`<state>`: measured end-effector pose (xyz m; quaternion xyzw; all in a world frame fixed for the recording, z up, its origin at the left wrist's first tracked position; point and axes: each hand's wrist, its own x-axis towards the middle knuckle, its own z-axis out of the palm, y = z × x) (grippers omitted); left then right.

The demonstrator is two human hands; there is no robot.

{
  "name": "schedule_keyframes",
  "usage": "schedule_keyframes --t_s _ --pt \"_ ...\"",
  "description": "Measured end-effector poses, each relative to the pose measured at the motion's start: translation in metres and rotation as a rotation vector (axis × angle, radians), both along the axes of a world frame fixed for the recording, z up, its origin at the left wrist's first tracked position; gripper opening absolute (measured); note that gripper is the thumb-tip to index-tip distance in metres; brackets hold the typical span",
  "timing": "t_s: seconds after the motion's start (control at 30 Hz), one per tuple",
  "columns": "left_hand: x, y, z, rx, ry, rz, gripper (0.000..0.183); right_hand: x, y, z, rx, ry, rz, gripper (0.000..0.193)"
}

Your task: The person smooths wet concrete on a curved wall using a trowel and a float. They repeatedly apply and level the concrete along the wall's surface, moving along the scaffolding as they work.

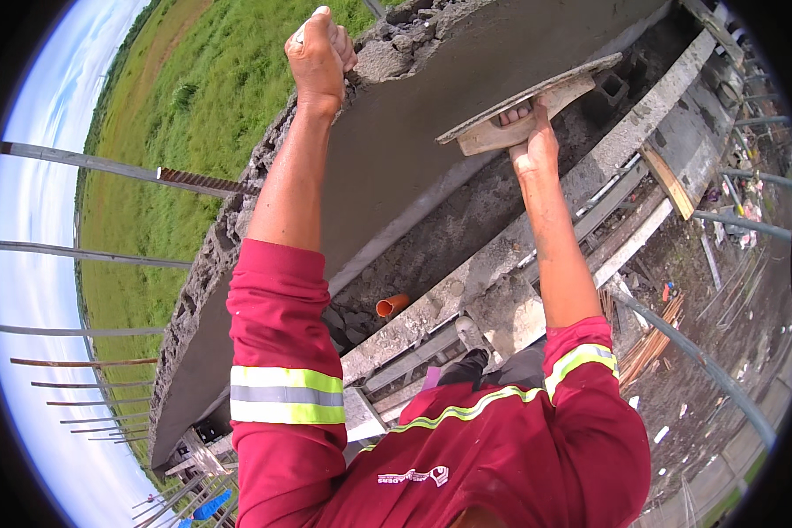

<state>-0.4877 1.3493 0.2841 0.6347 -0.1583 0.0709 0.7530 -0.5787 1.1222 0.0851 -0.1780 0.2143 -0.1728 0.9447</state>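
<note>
My right hand [534, 150] is wrapped round the wooden handle of a plastering float [480, 141]. The float's thin board faces the smooth grey plastered wall [431, 114]; whether it touches the plaster I cannot tell. My left hand [317, 66] is raised at the wall's rough top edge [387, 57], closed with the fingers curled in. Anything inside that fist is hidden. A whitish band or smear shows on one of its fingers.
Steel bars [194, 180] stick out from the wall top, with grass [167, 114] beyond. Below the wall runs a concrete ledge [466, 282], with an orange pipe end [393, 305] and a hollow block [609, 88]. Metal poles [695, 356] and debris lie lower right.
</note>
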Motion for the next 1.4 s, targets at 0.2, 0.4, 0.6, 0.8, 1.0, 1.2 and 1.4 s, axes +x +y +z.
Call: schedule_keyframes --t_s 0.2,0.4,0.6,0.8,1.0,1.2,1.4 --pt "0.001 0.0 0.002 -0.003 -0.004 -0.03 0.039 -0.093 0.17 -0.136 0.223 0.286 0.202 0.033" --pt "0.003 0.001 0.003 0.039 -0.012 -0.054 0.04 -0.113 0.295 -0.184 0.189 0.389 0.32 0.039" --pt "0.002 0.001 0.003 0.054 -0.01 -0.039 0.04 -0.088 0.308 -0.172 0.151 0.31 0.255 0.036" --pt "-0.001 -0.003 0.005 0.017 0.006 -0.022 0.039 -0.056 0.254 -0.136 0.168 0.315 0.258 0.035" --pt "-0.002 -0.004 0.004 -0.017 0.034 -0.011 0.04 0.007 0.154 -0.08 0.089 0.193 0.216 0.044" --pt "0.0 -0.003 0.001 -0.034 0.028 0.018 0.04 0.089 0.03 0.02 -0.007 0.168 0.179 0.045" --pt "-0.006 -0.014 0.002 -0.057 0.02 0.222 0.042 0.116 -0.114 0.109 -0.037 -0.165 0.215 0.042"
